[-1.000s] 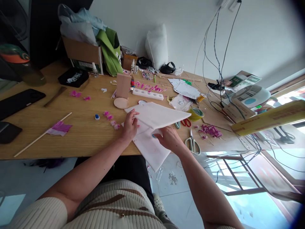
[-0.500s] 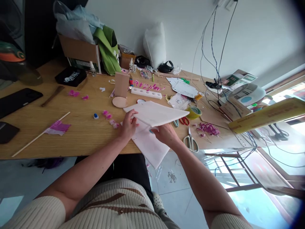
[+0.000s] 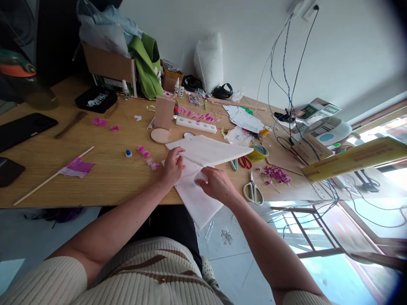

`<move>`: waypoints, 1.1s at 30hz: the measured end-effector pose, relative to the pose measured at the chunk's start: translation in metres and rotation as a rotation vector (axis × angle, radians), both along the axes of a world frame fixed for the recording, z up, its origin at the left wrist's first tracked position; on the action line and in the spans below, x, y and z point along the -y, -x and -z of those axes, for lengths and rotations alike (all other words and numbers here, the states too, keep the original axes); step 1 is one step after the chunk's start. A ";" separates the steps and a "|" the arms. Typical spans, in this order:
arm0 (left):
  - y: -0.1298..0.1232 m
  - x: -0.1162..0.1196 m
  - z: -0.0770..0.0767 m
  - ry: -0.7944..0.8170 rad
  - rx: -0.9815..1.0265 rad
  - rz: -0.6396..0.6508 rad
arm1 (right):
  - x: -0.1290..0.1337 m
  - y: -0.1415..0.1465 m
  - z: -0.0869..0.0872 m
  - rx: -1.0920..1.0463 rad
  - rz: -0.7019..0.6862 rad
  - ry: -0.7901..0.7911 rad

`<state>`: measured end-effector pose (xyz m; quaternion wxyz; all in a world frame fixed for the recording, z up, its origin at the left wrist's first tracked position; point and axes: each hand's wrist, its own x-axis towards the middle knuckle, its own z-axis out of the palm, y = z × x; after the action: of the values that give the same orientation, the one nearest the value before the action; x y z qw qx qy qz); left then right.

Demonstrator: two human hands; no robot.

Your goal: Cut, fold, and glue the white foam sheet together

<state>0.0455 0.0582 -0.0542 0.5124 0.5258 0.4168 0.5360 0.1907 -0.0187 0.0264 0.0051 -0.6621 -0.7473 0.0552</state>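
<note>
At the near edge of the table (image 3: 104, 182) lies the white sheet (image 3: 206, 151), apparently folded, its lower part overhanging. Left hand (image 3: 172, 168), eight o'clock of the upper flap: fingers clamped on its rim, presumably keeping it raised for access. Right hand (image 3: 218, 184), towards six: fingers curled around a small blue-tinged item (image 3: 196, 182), mostly hidden.

We face a plain, pale grey-white wall (image 3: 248, 46) with a white plastic socket (image 3: 308, 14) high at the right. Against it stands a long, light-brown wood-grain table (image 3: 104, 169). To our right we see a bright window (image 3: 386, 128); sunlit patches (image 3: 11, 271) lie on the light-grey tiled floor (image 3: 225, 252), where 1 brown, straight-barred frame (image 3: 321, 253) shows near the table's right end.
</note>
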 end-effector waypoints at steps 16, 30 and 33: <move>0.000 -0.001 0.005 0.003 0.027 -0.021 | -0.036 0.006 0.036 -0.179 -0.076 -0.280; -0.002 0.000 0.005 0.007 0.038 -0.019 | -0.039 -0.005 0.023 -0.247 -0.075 -0.343; -0.001 0.001 0.004 0.003 0.029 -0.016 | -0.017 -0.006 0.019 -0.259 0.017 -0.320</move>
<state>0.0460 0.0570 -0.0581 0.5148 0.5138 0.4143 0.5471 0.1969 -0.0020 0.0077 0.2066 -0.6465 -0.7341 0.0203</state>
